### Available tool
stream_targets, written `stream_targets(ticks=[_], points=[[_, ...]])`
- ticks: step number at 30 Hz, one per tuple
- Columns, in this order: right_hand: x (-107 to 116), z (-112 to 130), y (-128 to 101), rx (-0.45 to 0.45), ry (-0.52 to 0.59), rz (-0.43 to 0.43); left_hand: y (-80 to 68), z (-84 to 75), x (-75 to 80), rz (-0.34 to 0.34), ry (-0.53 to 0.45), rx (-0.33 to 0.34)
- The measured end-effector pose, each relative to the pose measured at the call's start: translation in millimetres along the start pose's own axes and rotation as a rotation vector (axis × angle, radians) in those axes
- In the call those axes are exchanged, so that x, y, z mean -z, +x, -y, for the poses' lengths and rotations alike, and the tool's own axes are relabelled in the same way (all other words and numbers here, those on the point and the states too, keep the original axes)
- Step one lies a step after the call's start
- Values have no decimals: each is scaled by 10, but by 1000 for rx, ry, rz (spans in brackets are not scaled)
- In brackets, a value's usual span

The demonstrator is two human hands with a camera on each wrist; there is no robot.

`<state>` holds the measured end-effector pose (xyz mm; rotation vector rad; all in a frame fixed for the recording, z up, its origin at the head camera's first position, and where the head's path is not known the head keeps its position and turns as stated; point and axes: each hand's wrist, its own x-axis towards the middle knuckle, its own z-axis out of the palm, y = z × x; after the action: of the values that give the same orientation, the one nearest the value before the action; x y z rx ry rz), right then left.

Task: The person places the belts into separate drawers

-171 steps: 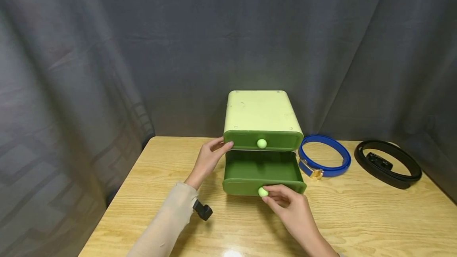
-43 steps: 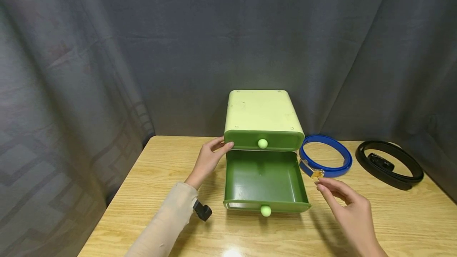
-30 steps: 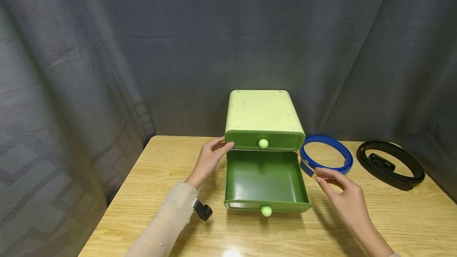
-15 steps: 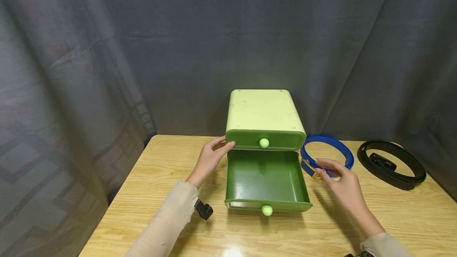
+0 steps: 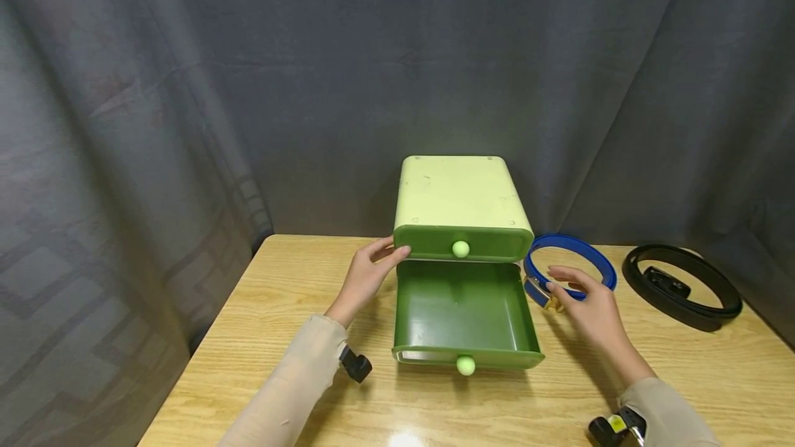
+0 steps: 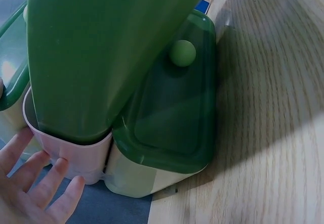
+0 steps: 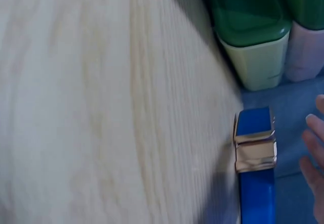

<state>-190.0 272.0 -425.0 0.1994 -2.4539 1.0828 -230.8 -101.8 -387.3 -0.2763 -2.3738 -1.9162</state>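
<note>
A light green cabinet [image 5: 462,199] with two dark green drawers stands at the table's back middle. Its upper drawer [image 5: 462,243] is pushed in; the lower drawer [image 5: 462,309] is pulled out and holds nothing, its pale knob [image 5: 465,365] toward me. My left hand [image 5: 375,267] rests with straight fingers against the cabinet's left front corner; the left wrist view shows its fingers [image 6: 35,183] beside the cabinet's base [image 6: 76,153]. My right hand [image 5: 574,292] hovers with spread fingers over the coiled blue belt [image 5: 574,261], just by its gold buckle [image 7: 254,153], not gripping it.
A coiled black belt [image 5: 683,288] lies at the table's right, near the edge. Dark curtains hang behind and on both sides. The wooden table [image 5: 279,336] has bare wood left of the cabinet and along the front.
The lower drawer came fully out, and my right hand left its knob. It then moved right and back to the blue belt's buckle. My left hand stayed on the cabinet.
</note>
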Motion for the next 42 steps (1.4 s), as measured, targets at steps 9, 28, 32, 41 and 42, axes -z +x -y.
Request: stream_targets(ticks=[9,28,32,41,42], points=[[-42,-156,92,10,-36,36,2,8,-4,4,-8,5],[-111,-317,183,-124,-22,248,-206,-418,24,18,14,21],[-124,-339,196,-119,-30,260,-196,-403,21,19,10,20],[-165,-343,183,-103,-74,323,-203,-411,18,24,13,20],[-169,-346,184,-96,-83,321,-205,-414,19,24,13,21]])
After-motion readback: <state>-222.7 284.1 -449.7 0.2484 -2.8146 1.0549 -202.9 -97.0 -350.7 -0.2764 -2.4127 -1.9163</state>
